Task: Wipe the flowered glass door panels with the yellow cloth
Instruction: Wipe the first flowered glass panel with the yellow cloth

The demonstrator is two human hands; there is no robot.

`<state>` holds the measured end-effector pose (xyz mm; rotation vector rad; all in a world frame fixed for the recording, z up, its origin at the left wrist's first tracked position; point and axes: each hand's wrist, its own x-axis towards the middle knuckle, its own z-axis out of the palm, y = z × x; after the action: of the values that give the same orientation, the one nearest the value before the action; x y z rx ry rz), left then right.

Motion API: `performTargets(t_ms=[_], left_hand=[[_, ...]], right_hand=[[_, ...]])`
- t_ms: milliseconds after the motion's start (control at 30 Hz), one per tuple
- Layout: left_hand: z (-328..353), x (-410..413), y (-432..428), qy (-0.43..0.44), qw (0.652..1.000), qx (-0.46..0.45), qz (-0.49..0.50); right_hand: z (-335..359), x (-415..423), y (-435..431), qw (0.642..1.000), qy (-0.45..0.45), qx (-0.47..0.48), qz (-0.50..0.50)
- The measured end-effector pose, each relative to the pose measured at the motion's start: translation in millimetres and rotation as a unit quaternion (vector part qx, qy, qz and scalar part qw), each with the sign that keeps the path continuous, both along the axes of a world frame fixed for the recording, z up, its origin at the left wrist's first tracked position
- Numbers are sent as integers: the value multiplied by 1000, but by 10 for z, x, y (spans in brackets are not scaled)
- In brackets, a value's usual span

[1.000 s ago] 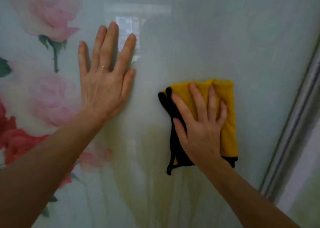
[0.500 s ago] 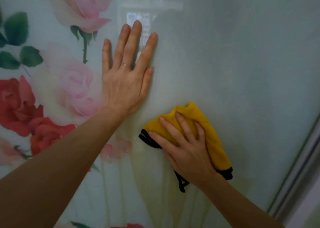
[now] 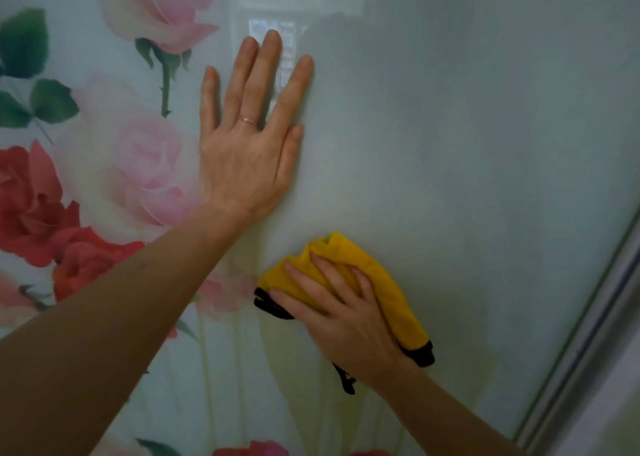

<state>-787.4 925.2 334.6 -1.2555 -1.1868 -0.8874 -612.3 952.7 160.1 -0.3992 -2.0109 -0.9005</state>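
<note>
Pressing one yellow cloth [image 3: 384,282], bunched and black-edged, onto the pale flowered glass door panel [image 3: 467,144], low and right of centre. Pinned beneath the right hand [image 3: 346,320], fingers straight, slightly apart, yellow showing beyond the fingertips. Up-left, left hand [image 3: 249,154] flat on glass, fingers spread. Two hands, one cloth.

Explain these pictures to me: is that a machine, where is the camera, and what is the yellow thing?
No machine here: these are a person's two bare hands, filmed by one camera worn on the head, looking forward and down. The left hand lies flat, fingers straight, on a glass door panel printed with pink and red roses. The right hand presses a yellow cloth with black edging against the glass. The door's pale frame runs along the right.
</note>
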Motion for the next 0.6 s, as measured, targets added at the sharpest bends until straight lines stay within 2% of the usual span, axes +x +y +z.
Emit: performTargets(t_ms=[67,200,267,333,433,500,600], left_hand=[[-6,3,5,2,1000,2,-2],[-3,-6,27,1,1000,9,15],[-11,9,41,3,1000,10,16],[-14,7,40,6,1000,8,13],[-6,-17,27,11,1000,8,17],[-2,-18,30,13,1000,8,20],[-1,8,37,6,1000,9,16]], right_hand=[[62,41,-23,999,30,-20,-5],[376,19,-11,982,177,-56,-36],[409,-39,16,974,215,-51,-47],[373,-54,49,978,201,-26,-52],[292,213,169,991,130,11,-41],[213,572,299,988,134,15,-69],[141,1104,511,951,277,-44,-132]])
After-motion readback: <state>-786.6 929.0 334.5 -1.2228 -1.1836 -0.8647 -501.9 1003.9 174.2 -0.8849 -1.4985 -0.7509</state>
